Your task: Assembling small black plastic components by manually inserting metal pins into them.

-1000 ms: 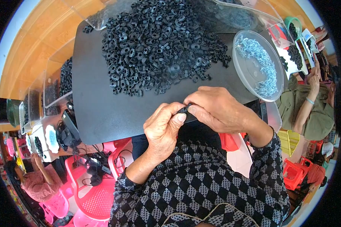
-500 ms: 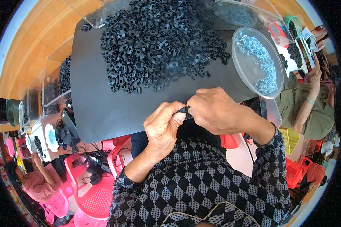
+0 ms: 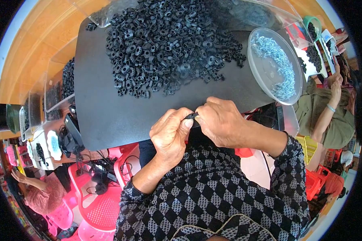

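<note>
Between my two hands, just off the near edge of the dark table, is a small black plastic part. My left hand pinches it between thumb and forefinger. From the other side, the closed fingers of my right hand press on it, hiding most of it. A large heap of small black plastic parts covers the far half of the table. To its right sits a round clear lid-like tray with many tiny shiny pale-blue pieces along its far and right side.
Clear plastic bins holding black parts stand at the left. A pink chair with black cables is at the lower left. Co-workers sit at both sides: a pink sleeve at left, a bare forearm at right.
My hands have shifted slightly left, with the right hand tilted a little differently and more of the black part showing. At far left, the co-worker's arm has moved outward.
</note>
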{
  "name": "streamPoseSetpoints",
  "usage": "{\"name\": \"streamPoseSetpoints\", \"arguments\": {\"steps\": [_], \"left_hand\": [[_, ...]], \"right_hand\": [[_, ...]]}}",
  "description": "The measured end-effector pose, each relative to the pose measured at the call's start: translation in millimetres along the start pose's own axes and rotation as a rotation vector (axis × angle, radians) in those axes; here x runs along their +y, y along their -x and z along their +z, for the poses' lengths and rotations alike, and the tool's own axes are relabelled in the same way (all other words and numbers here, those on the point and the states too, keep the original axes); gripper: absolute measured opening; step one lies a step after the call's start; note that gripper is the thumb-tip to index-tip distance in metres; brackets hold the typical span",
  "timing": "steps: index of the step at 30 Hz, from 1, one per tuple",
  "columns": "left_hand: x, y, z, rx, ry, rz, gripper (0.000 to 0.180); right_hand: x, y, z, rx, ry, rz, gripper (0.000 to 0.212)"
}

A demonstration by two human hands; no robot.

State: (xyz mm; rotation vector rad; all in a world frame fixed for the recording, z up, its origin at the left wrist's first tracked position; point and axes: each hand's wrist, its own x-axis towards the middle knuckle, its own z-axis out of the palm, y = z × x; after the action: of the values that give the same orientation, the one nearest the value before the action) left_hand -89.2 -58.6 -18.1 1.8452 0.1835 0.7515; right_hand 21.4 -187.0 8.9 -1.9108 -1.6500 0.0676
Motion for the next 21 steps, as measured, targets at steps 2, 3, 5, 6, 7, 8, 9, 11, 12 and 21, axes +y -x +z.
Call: {"name": "streamPoseSetpoints", "arguments": {"steps": [2, 3, 5, 6, 7, 8, 9, 11, 12, 21], "left_hand": [[-1, -1, -1, -0.016, -0.01, 0.004, 0.01], [-1, -1, -2, -0.032, -0.018, 0.009, 0.01], [0, -2, -4, -0.046, -0.017, -0.007, 0.01], [0, -2, -4, -0.058, -0.016, -0.023, 0.009], [0, -2, -4, -0.06, -0.015, -0.024, 0.009], [0, -2, -4, -0.061, -0.021, -0.013, 0.009], [-1, -2, -4, -0.061, -0.027, -0.001, 0.009], [-2, -3, -4, -0.055, -0.029, 0.027, 0.009], [-2, -3, -4, -0.049, -0.031, 0.056, 0.009], [2, 1, 2, 0.014, -0.083, 0.011, 0.012]], "right_hand": [[0, -2, -4, -0.076, -0.016, 0.031, 0.021], [0, -4, -7, -0.152, -0.029, 0.064, 0.021], [0, -7, -13, -0.192, -0.067, 0.069, 0.022], [1, -8, -15, -0.232, -0.105, 0.073, 0.022], [1, -8, -15, -0.232, -0.106, 0.075, 0.022], [1, -8, -14, -0.226, -0.094, 0.078, 0.023], [2, -8, -14, -0.221, -0.083, 0.08, 0.024], [2, -8, -12, -0.215, -0.085, 0.071, 0.024], [3, -8, -11, -0.209, -0.087, 0.062, 0.024], [3, 0, 4, 0.021, -0.008, -0.02, 0.022]]}}
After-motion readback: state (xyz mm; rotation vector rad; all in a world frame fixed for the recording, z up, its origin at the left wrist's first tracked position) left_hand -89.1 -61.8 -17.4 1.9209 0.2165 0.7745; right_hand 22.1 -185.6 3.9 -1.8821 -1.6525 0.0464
